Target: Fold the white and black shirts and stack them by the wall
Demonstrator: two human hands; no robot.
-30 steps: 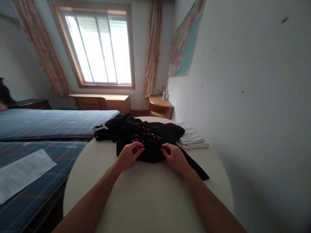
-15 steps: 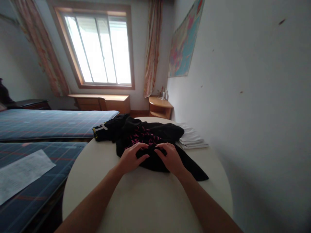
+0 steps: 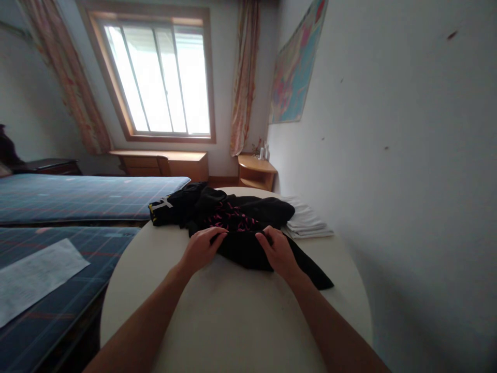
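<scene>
A black garment [image 3: 244, 250] with pink markings lies bunched in front of me on the round white table [image 3: 233, 321]. My left hand [image 3: 202, 249] pinches its edge on the left, thumb against fingers. A short way to the right, my right hand [image 3: 278, 253] pinches the same edge. Between the hands the cloth runs in a fairly straight line, its black front part hanging toward me. One black corner reaches out to the right beyond my right wrist. The kind of garment cannot be made out.
More dark clothing [image 3: 182, 204] with a yellow and white trim lies behind on the left. Folded white cloths [image 3: 306, 220] sit at the table's right, near the wall [image 3: 407, 207]. On the left are blue plaid mattresses [image 3: 93, 199], one bearing a paper sheet [image 3: 39, 274].
My hands have moved apart along the garment's edge, the left going left and the right slightly right. The cloth between them is straighter, and both thumbs have closed onto it.
</scene>
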